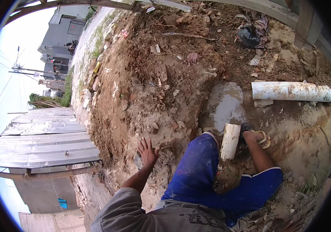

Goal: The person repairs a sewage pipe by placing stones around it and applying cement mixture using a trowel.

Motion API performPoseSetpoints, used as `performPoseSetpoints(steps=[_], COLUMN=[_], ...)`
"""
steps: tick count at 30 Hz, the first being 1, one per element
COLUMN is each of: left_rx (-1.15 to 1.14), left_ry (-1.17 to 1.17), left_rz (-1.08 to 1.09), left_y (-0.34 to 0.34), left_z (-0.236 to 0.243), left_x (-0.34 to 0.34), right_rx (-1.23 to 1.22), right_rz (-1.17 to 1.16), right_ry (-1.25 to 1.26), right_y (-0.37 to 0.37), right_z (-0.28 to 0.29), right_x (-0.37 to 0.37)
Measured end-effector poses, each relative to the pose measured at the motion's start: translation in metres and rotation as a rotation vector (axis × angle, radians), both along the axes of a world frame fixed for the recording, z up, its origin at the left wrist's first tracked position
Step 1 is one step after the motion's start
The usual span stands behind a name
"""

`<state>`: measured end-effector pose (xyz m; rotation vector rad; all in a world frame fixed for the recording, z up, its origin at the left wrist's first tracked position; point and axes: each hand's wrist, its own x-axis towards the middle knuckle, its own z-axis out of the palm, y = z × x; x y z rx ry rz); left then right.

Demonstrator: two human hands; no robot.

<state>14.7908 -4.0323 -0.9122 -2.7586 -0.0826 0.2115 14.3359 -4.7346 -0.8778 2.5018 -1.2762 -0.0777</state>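
Head view, hands (148,154) (left spread), soil (113,98)

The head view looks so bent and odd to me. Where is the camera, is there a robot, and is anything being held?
There is no robot here, just a person with bare hands. The camera is worn on their head, looking down; its wide fisheye lens bends straight edges. The left hand, fingers spread, is at the loose earth and holds nothing I can see; whether it touches is unclear. The right hand seems to show only dimly at the lower edge, so I can't tell what it does. On the ground are a long white pipe, a shorter white pipe between the legs, and a puddle.
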Motion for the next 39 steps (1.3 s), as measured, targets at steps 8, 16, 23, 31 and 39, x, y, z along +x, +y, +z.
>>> performPoseSetpoints(steps=[8,16,23,31,39], left_rx=[-0.185,-0.329,-0.317,-0.289,-0.094], left_ry=[-0.054,-0.215,-0.292,-0.297,-0.408], left_rz=[-0.111,-0.172,-0.193,-0.229,-0.218], left_y=[0.053,0.084,0.088,0.092,0.201], left_z=[-0.041,-0.023,-0.036,-0.007,-0.018], left_x=[0.006,0.001,-0.006,0.009,0.005], right_rx=[-0.528,-0.191,-0.131,-0.113,-0.128], right_rz=[0.457,-0.249,-0.172,-0.286,-0.231], right_ry=[0.035,0.292,0.179,0.208,0.195], right_y=[-0.025,-0.016,-0.003,0.005,-0.001], right_z=[-0.005,-0.016,-0.011,0.001,-0.007], right_x=[-0.041,-0.016,-0.014,-0.018,-0.008])
